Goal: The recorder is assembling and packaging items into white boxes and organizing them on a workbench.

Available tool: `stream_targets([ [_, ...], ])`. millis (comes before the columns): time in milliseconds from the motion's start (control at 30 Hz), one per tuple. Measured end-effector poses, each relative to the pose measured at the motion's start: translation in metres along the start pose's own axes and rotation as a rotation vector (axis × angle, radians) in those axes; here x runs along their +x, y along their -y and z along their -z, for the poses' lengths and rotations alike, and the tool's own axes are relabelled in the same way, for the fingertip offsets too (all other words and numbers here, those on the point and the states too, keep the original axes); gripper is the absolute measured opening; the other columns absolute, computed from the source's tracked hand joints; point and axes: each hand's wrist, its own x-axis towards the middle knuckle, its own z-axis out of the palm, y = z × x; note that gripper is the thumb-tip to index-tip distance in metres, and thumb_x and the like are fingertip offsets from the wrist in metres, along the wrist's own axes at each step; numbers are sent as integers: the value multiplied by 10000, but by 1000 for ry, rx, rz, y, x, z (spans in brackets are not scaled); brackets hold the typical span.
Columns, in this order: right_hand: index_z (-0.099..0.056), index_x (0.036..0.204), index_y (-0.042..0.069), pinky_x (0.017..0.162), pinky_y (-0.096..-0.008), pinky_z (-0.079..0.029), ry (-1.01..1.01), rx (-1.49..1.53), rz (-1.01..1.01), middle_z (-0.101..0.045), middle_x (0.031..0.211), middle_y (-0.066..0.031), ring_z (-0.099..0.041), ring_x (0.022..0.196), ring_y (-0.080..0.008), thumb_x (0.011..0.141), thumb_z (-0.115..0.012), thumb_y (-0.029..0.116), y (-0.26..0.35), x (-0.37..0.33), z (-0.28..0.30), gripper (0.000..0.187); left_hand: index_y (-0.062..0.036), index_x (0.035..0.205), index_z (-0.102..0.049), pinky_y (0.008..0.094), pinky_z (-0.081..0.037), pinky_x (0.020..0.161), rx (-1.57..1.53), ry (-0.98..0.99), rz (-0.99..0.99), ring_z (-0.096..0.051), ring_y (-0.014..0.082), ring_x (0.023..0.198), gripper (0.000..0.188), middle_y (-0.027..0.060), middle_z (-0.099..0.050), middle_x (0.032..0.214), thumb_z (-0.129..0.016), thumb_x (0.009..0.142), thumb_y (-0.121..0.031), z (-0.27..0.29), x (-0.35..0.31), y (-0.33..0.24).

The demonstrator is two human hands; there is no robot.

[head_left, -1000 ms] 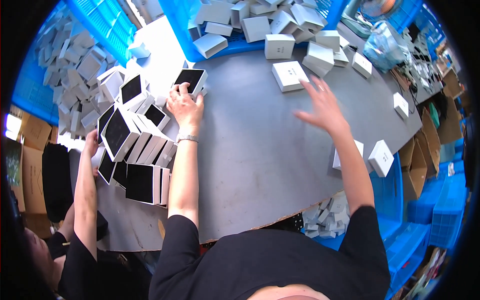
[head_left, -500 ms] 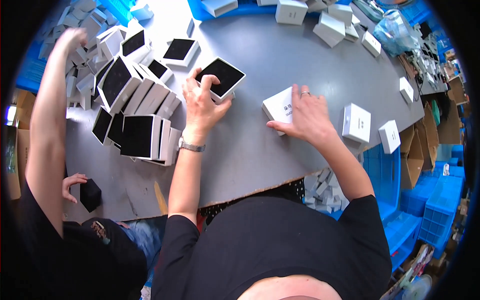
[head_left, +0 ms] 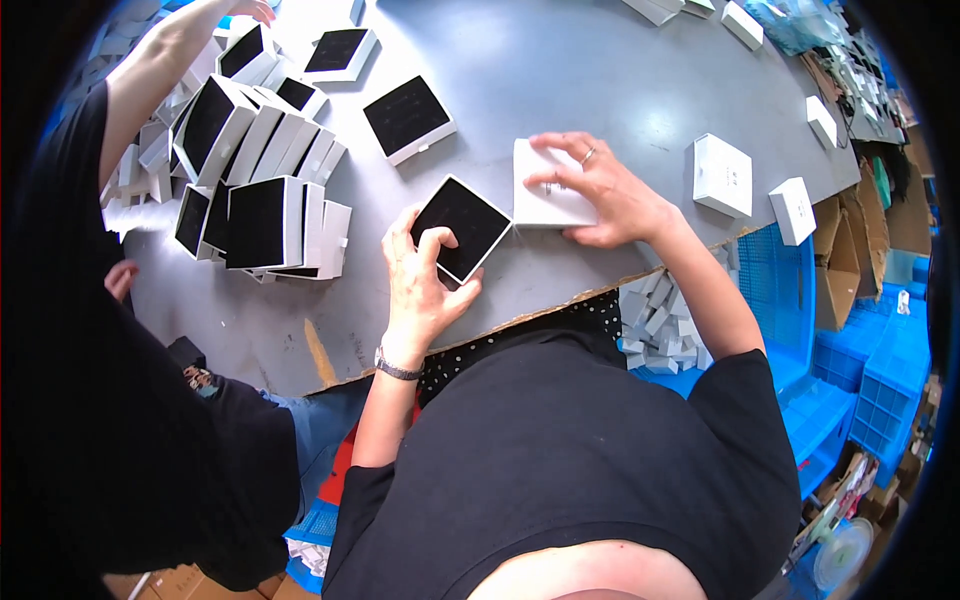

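My left hand (head_left: 420,275) is closed on a shallow white box with a black inside (head_left: 462,222). Its index finger bends over the black surface and the thumb lies along the near edge. My right hand (head_left: 615,195) grips a square white box (head_left: 550,200), fingers over its top and thumb at the near side. The two boxes almost meet at a corner; whether they touch I cannot tell. Just beyond my left hand lies another black-lined box (head_left: 408,118), apart from both hands. Two closed white boxes, one larger (head_left: 722,175) and one smaller (head_left: 793,211), stand right of my right hand.
Black-lined boxes (head_left: 265,225) are heaped at the left of the grey table (head_left: 520,70). A co-worker's hand (head_left: 250,10) reaches over the far left; their other hand (head_left: 120,280) is near the left edge. A blue crate (head_left: 785,290) stands at the right below the table edge.
My left hand has left one black-lined box on the table and come nearer to me, onto another. My right hand's fingers have curled over the white box. The view has shifted.
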Motion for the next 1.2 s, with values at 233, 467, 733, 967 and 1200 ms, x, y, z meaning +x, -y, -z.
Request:
stream_targets([
  [233, -611, 1307, 239, 1163, -552, -304, -118, 82, 51, -440, 1502, -104, -364, 1377, -408, 584, -773, 185, 11, -3, -25, 743, -104, 1016, -572, 508, -369, 1112, -102, 18, -31, -404, 423, 1367, 492, 256, -416, 1460, -864, 621, -144, 4, 10, 14],
  [467, -625, 1283, 199, 1177, -543, -293, -89, 147, 131, -452, 1491, -120, -367, 1384, -403, 568, -816, 208, 0, -7, -21, 740, -104, 996, -565, 483, -400, 1096, -240, 188, -80, -428, 417, 1367, 487, 232, -400, 1484, -864, 612, -113, 2, 12, 1],
  [733, -647, 1245, 171, 1175, -556, -277, -67, 242, 168, -452, 1491, -145, -371, 1375, -424, 560, -812, 262, -11, -6, -17, 711, -110, 978, -572, 474, -340, 1150, -347, 405, -152, -374, 418, 1405, 464, 240, -389, 1481, -857, 612, -125, 17, 38, 4],
  [967, -632, 1259, 206, 1165, -568, -277, -35, 233, 192, -450, 1473, -137, -372, 1354, -419, 570, -833, 286, -10, -1, -19, 722, -117, 1015, -569, 505, -302, 1169, -373, 501, -157, -326, 449, 1404, 464, 240, -352, 1483, -834, 634, -120, 22, 48, 12],
  [1200, -631, 1221, 203, 1138, -553, -306, -28, 268, 253, -487, 1449, -87, -372, 1326, -398, 609, -808, 257, -10, -4, -23, 639, -131, 1222, -528, 485, -307, 1157, -284, 456, -240, -383, 392, 1360, 698, 186, -404, 1423, -906, 640, -212, 11, 44, 15],
])
